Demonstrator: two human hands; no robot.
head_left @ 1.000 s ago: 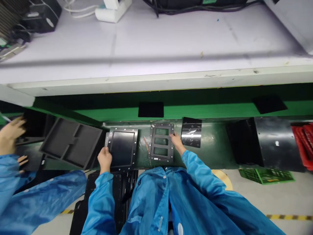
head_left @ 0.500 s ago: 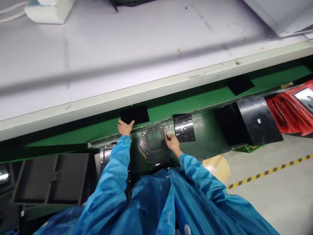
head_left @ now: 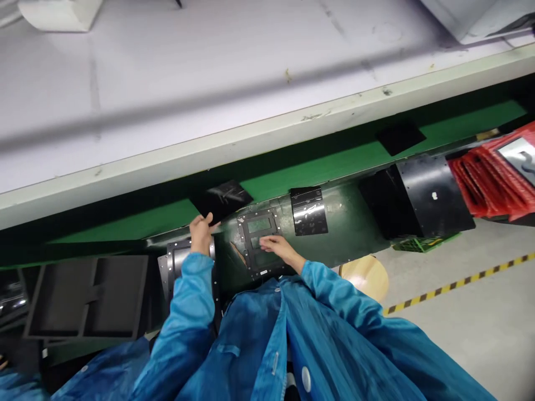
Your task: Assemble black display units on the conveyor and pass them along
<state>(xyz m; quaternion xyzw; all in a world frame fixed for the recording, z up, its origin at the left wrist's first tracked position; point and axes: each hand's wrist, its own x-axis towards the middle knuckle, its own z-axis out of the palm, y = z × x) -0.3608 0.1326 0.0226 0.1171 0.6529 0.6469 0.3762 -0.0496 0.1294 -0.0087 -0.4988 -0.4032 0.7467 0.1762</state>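
Observation:
My left hand (head_left: 201, 233) is at the near edge of a dark sheet (head_left: 228, 199) on the green surface (head_left: 271, 181), its thumb and a finger apart; the sheet is tilted and catches the light. My right hand (head_left: 278, 247) hovers over a black frame with rectangular openings (head_left: 252, 245), fingers fairly straight and nothing visible in them. Right of the frame lies a glossy black sheet (head_left: 309, 210). Left of it, partly under my left arm, are black plates with shiny centres (head_left: 179, 262).
A white shelf edge (head_left: 251, 136) runs across above my hands. A black divided tray (head_left: 90, 298) stands at left. On the right are a stack of black sheets (head_left: 434, 195), red-wrapped pieces (head_left: 493, 175) and a round wooden stool (head_left: 368, 277).
My left hand has moved down and left, and the dark sheet near it has shifted and tilted. My right hand has moved left from the frame's right side to over its openings.

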